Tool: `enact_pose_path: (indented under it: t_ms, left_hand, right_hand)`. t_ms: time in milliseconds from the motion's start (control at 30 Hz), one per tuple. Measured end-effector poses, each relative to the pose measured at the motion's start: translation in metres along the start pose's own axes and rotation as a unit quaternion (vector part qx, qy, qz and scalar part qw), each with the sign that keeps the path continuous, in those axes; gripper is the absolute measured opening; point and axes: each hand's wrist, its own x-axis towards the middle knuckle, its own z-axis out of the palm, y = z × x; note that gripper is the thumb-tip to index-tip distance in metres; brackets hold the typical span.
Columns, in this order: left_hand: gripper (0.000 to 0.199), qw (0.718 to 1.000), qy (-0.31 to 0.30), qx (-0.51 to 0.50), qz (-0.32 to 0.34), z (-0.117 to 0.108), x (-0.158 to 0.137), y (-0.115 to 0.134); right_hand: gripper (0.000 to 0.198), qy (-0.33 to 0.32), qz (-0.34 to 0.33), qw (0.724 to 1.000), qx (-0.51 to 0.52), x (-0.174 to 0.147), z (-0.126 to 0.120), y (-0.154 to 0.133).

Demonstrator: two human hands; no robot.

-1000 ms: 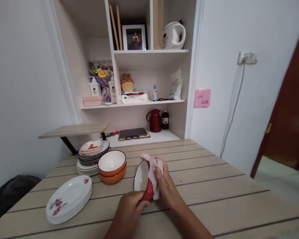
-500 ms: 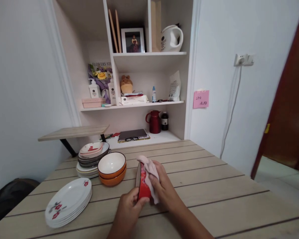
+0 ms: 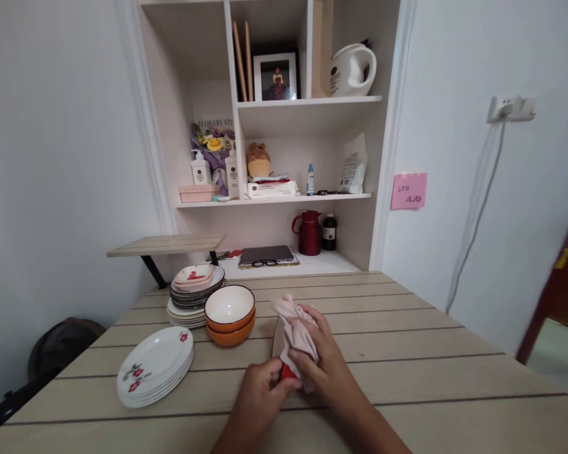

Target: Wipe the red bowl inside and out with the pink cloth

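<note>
Over the near middle of the table, a red bowl (image 3: pixel 288 372) is tipped on its side, its pale rim turned leftward. My left hand (image 3: pixel 262 389) pinches its near edge between thumb and fingers. A pale pink cloth (image 3: pixel 296 333) is bunched over the outer wall and covers most of the red. My right hand (image 3: pixel 322 356) is closed around the cloth and presses it on the bowl; some of its fingertips are hidden in the folds. Two nested orange bowls (image 3: pixel 230 318) with white insides stand just left of my hands.
White flowered plates (image 3: pixel 154 366) lie stacked at the left front. Behind them rises a pile of dark and white plates (image 3: pixel 194 296) topped by small pink dishes (image 3: pixel 194 275). A laptop (image 3: pixel 267 255), glasses and a red jug (image 3: pixel 309 233) sit in the shelf unit behind the table.
The view has swung slightly left. My right hand has shifted the cloth across the bowl's outside, so less red shows. My left hand keeps its hold on the edge.
</note>
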Motion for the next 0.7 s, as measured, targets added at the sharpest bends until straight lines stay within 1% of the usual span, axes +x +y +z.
enact_pose_path:
  t_ms: [100,167,200,233,300,333,400,467,500,600,633,700]
  left_hand:
    - [0.023,1.0,0.005,0.007,0.012,0.0,0.001,0.001]
    - [0.014,0.999,0.012,0.019,0.037,0.0,0.002,0.002]
    - [0.013,0.998,0.015,0.027,0.055,0.0,0.003,0.002]
    - [0.023,0.997,0.017,0.037,0.071,0.0,0.004,0.001]
    - [0.054,0.993,0.019,0.064,0.092,-0.001,0.004,-0.003]
    - [0.063,0.992,0.018,0.081,0.097,-0.002,0.005,-0.005]
    - [0.066,0.989,0.018,0.11,0.101,-0.004,0.005,-0.009]
    - [0.058,0.988,0.005,0.12,0.101,-0.005,0.005,-0.011]
    - [0.052,0.988,-0.008,0.119,0.095,-0.006,0.004,-0.01]
    - [0.024,0.99,-0.053,0.112,0.068,-0.004,0.001,-0.005]
    - [0.016,0.991,-0.058,0.109,0.059,-0.003,0.0,-0.004]
    - [0.009,0.993,-0.052,0.098,0.038,-0.001,-0.001,-0.001]
  right_hand:
    - [0.041,0.02,0.02,1.0,0.002,0.001,0.002,0.002]
    - [0.042,0.035,0.037,0.999,0.005,0.004,0.002,0.004]
    - [0.041,0.039,0.044,0.998,0.005,0.005,0.001,0.004]
    - [0.041,0.041,0.049,0.998,0.006,0.006,0.001,0.004]
    - [0.039,0.04,0.056,0.998,0.009,0.007,0.0,0.004]
    - [0.038,0.039,0.058,0.997,0.012,0.008,-0.001,0.003]
    - [0.037,0.04,0.06,0.997,0.02,0.009,-0.002,0.002]
    - [0.036,0.042,0.062,0.997,0.029,0.009,-0.002,0.002]
    - [0.036,0.042,0.066,0.996,0.034,0.009,-0.003,0.003]
    - [0.038,0.041,0.076,0.995,0.041,0.007,-0.004,0.002]
    - [0.038,0.039,0.07,0.996,0.037,0.006,-0.005,0.002]
    - [0.038,0.019,0.039,0.999,0.019,0.003,-0.005,0.0]
